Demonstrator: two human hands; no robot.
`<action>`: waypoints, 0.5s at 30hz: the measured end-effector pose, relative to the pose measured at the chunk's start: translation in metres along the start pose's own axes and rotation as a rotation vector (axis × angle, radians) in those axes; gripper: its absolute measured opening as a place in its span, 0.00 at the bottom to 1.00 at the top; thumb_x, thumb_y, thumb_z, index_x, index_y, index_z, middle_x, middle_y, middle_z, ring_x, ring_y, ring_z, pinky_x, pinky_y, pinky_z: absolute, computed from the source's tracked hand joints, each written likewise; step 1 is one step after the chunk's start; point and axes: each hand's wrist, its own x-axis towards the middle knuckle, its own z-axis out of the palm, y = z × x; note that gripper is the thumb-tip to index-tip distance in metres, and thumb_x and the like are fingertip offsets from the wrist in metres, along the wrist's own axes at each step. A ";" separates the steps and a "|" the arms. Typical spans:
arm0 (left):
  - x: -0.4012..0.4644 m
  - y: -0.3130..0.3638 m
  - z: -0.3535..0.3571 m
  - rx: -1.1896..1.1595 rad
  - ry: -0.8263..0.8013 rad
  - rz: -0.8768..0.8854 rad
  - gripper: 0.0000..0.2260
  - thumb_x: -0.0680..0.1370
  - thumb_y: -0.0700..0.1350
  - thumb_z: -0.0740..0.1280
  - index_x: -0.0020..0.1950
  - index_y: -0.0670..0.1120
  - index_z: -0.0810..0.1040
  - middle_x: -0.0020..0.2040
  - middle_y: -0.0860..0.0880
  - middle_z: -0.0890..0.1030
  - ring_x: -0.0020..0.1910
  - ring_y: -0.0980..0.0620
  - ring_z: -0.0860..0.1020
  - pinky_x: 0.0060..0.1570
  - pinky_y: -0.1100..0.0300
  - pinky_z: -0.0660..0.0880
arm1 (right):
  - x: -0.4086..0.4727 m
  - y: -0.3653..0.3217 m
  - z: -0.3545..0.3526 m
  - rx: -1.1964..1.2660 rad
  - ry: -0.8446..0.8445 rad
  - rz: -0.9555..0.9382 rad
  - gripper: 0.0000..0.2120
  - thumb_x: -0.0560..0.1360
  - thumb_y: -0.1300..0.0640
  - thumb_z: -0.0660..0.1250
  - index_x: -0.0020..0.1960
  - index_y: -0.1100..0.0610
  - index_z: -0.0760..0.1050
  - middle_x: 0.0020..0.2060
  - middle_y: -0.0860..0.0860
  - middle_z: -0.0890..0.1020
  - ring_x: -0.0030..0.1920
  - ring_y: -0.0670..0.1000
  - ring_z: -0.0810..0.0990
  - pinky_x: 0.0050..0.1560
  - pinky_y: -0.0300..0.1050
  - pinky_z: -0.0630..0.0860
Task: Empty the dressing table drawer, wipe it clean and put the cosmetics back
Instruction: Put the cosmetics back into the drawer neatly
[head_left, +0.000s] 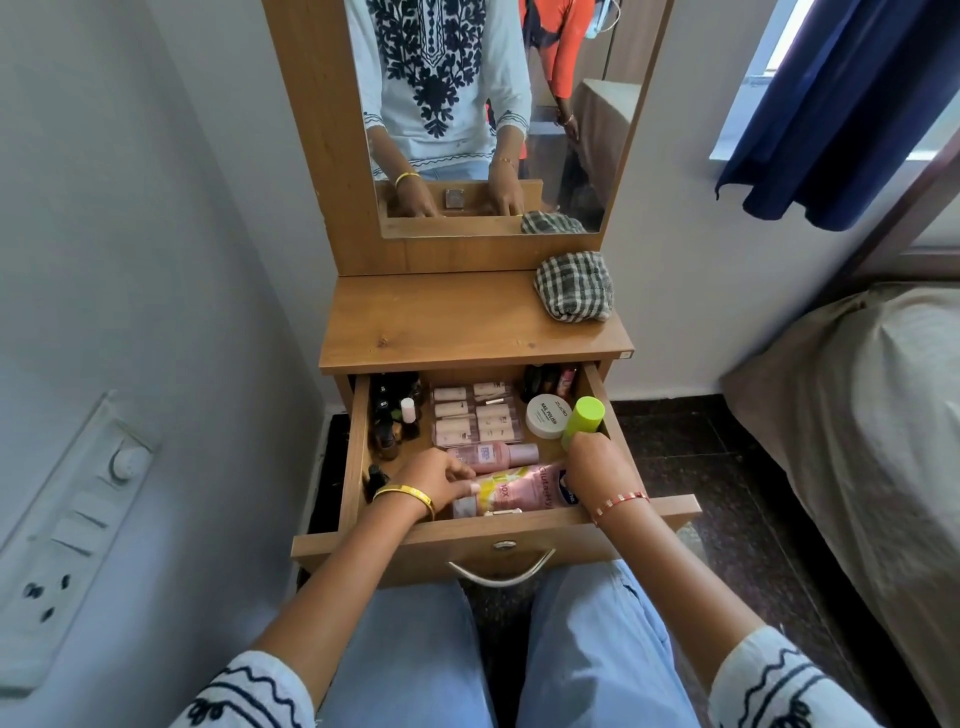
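Note:
The wooden drawer (358, 452) is pulled out and full of cosmetics. My left hand (434, 480) reaches in at the front, fingers curled on a pink and yellow lotion bottle (519, 491) lying on its side. My right hand (597, 467) grips the lower part of an upright lime-green bottle (584, 418) at the drawer's right side. A pink bottle (498, 456) lies behind the lotion. Clear cases of pale tubes (475, 413) fill the middle, a white round jar (548, 415) sits to their right, and dark small bottles (389, 415) line the left.
A checked cloth (574, 287) lies bunched at the back right of the dressing table top (441, 322). The mirror (467, 104) stands behind it. A wall with a switch panel (72, 514) is on the left, a bed (857, 415) on the right. My knees are under the drawer handle (501, 569).

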 end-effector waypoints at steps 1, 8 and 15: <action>0.000 0.001 0.000 0.009 -0.007 0.006 0.13 0.76 0.47 0.67 0.58 0.46 0.80 0.57 0.48 0.81 0.55 0.52 0.77 0.49 0.63 0.70 | -0.001 -0.002 -0.001 0.007 0.009 -0.022 0.10 0.78 0.62 0.58 0.55 0.64 0.75 0.53 0.59 0.80 0.55 0.59 0.79 0.52 0.48 0.75; 0.001 0.010 0.003 0.052 0.020 0.016 0.13 0.77 0.48 0.65 0.59 0.46 0.79 0.59 0.49 0.80 0.57 0.53 0.76 0.48 0.67 0.66 | 0.011 -0.010 0.002 -0.039 -0.180 -0.208 0.12 0.78 0.58 0.60 0.59 0.60 0.77 0.53 0.57 0.82 0.54 0.56 0.80 0.54 0.46 0.76; 0.002 0.009 0.005 0.002 0.038 0.022 0.12 0.76 0.46 0.65 0.58 0.47 0.79 0.57 0.48 0.81 0.55 0.52 0.77 0.48 0.66 0.68 | 0.012 -0.008 0.007 -0.005 -0.171 -0.195 0.13 0.77 0.57 0.62 0.59 0.59 0.77 0.53 0.57 0.82 0.53 0.55 0.81 0.50 0.43 0.76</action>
